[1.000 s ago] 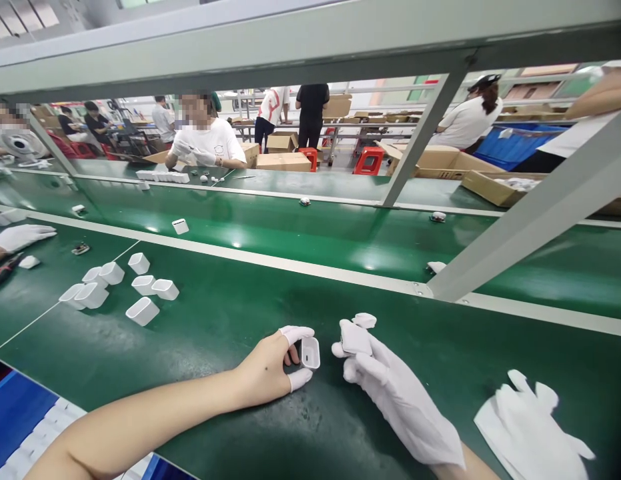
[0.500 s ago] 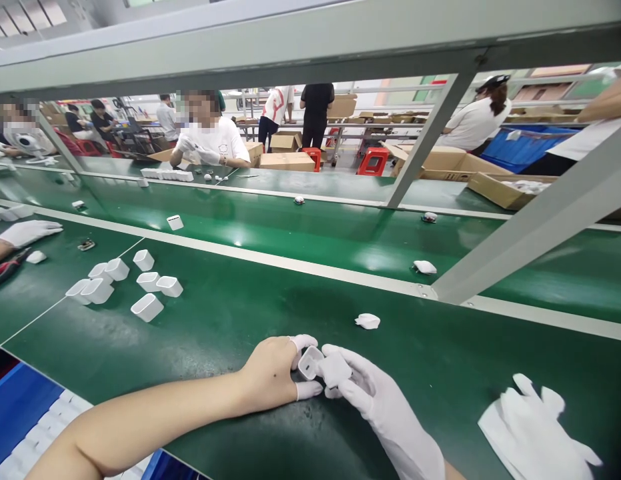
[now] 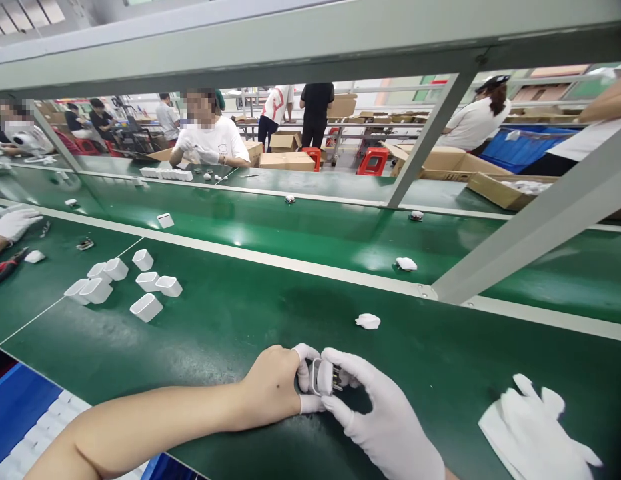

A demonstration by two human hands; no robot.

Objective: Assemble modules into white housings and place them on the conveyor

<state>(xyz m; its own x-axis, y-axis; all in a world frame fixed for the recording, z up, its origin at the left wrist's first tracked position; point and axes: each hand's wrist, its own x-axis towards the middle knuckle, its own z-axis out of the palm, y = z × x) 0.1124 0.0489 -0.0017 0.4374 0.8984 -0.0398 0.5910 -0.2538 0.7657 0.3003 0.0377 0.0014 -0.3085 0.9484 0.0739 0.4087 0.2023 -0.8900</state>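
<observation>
My left hand (image 3: 273, 387), bare except for white finger cots, pinches a white charger housing (image 3: 315, 377) whose open side faces right. In a white glove, my right hand (image 3: 385, 407) grips a white plug part (image 3: 325, 379) with metal prongs pointing right, between thumb and fingers. The plug part sits at the mouth of the housing; how far inside it is, I cannot tell. Both hands are low over the green bench (image 3: 230, 320). Beyond them lies a small white wrapped-looking piece (image 3: 367, 321). Several empty white housings (image 3: 147, 307) stand to the left.
A white glove (image 3: 527, 427) lies at right. A slanted metal post (image 3: 520, 227) rises beside the green conveyor belt (image 3: 270, 233), which carries small white parts. A co-worker's gloved hand (image 3: 15, 225) and red-handled pliers (image 3: 10, 268) are far left. A blue bin (image 3: 20, 413) stands lower left.
The plug part has turned so its prongs show, and it has come against the housing, which has also turned. Parts on the belt have shifted left. The co-worker's hand has moved left.
</observation>
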